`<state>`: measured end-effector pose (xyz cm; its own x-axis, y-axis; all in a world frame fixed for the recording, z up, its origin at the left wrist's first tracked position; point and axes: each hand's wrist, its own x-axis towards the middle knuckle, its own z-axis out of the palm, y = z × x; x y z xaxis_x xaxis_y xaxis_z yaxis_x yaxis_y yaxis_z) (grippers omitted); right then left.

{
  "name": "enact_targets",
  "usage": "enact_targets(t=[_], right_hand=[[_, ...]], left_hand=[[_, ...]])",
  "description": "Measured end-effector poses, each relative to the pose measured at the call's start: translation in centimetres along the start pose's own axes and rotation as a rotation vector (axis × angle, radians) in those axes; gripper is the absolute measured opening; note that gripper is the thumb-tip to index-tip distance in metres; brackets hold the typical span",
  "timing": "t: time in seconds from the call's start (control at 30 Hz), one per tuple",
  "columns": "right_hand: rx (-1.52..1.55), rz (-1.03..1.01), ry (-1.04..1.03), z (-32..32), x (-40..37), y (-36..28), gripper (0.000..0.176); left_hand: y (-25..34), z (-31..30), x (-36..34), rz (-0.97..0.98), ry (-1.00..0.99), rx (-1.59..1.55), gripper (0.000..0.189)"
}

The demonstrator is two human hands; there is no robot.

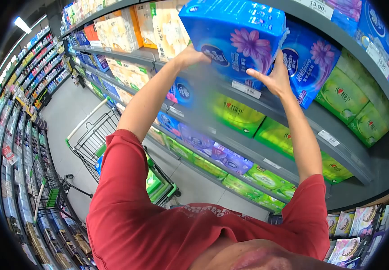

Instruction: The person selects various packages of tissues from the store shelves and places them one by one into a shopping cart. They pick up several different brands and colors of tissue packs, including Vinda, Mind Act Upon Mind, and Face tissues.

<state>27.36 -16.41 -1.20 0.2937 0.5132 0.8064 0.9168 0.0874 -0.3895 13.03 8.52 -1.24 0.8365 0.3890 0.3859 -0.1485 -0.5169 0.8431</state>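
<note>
Between my two hands is a large blue pack of tissues with a pink flower on its front, in front of the upper shelf. My left hand grips its left side, thumb on the front and the other fingers hidden behind. On the lower right side, my right hand presses with the thumb on the front; its other fingers are partly hidden. Just right of it stands another blue tissue pack. A price label shows on the shelf edge below the held pack.
Green tissue packs fill the right of the shelf, with more packs lower down. A shopping cart holding green and blue packs stands at my left. Another cart is by the opposite shelves. Grey floor runs along the aisle.
</note>
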Motion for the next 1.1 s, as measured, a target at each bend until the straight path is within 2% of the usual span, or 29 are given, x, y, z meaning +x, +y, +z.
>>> enact_targets(t=[0.2,0.23,0.27,0.33,0.37,0.4,0.47,0.53,0.6,0.63,0.73,0.87,0.93,1.0,1.1], right_hand=[[-0.026,0.085,-0.009,0.0,0.2,-0.5,0.097],[-0.031,0.084,-0.023,-0.1,0.2,-0.4,0.096],[-0.034,0.082,-0.033,-0.2,0.3,-0.4,0.096],[-0.023,0.107,-0.048,-0.4,0.6,-0.6,0.095],[-0.035,0.105,-0.063,-0.4,0.6,-0.4,0.094],[-0.048,0.103,-0.081,-0.4,0.6,-0.3,0.094],[-0.032,0.098,-0.098,-0.2,0.8,-0.3,0.094],[-0.02,0.093,-0.109,-0.2,1.2,0.3,0.094],[-0.018,0.209,-0.15,0.5,1.9,2.1,0.094],[0.087,0.247,-0.102,1.4,2.2,2.7,0.093],[-0.041,0.434,-0.096,1.4,1.9,1.1,0.093],[-0.047,0.42,-0.031,2.1,0.8,0.6,0.093],[-0.269,0.286,0.117,2.9,0.2,-0.1,0.095],[-0.532,0.413,0.06,3.1,-0.1,-1.4,0.1],[-0.499,0.407,0.067,3.9,-0.1,-0.6,0.1]], left_hand=[[0.9,0.5,-1.1,-0.026,0.03,-0.019,0.043],[1.3,0.4,-1.4,0.059,0.036,0.013,0.051],[1.7,0.3,-1.7,0.068,0.035,0.017,0.051],[2.3,0.1,-2.1,0.35,0.248,-0.25,0.058],[2.6,0.0,-2.2,0.366,0.175,-0.395,0.064],[2.2,0.2,-2.0,0.362,0.171,-0.396,0.064],[1.4,1.1,-1.4,0.347,0.287,-0.231,0.061],[1.6,1.6,-1.0,0.3,0.272,-0.333,0.059],[1.6,1.9,-0.2,0.248,0.268,-0.437,0.056],[1.2,1.8,1.1,0.195,0.228,-0.439,0.057],[0.1,1.4,3.9,0.129,0.206,-0.377,0.055],[-0.1,2.5,4.0,0.161,0.297,-0.483,0.054],[-0.5,2.4,4.0,0.135,0.333,-0.469,0.054],[-0.4,2.2,3.9,0.175,0.369,-0.38,0.054],[-0.6,2.0,3.8,0.291,0.44,-0.167,0.06]])
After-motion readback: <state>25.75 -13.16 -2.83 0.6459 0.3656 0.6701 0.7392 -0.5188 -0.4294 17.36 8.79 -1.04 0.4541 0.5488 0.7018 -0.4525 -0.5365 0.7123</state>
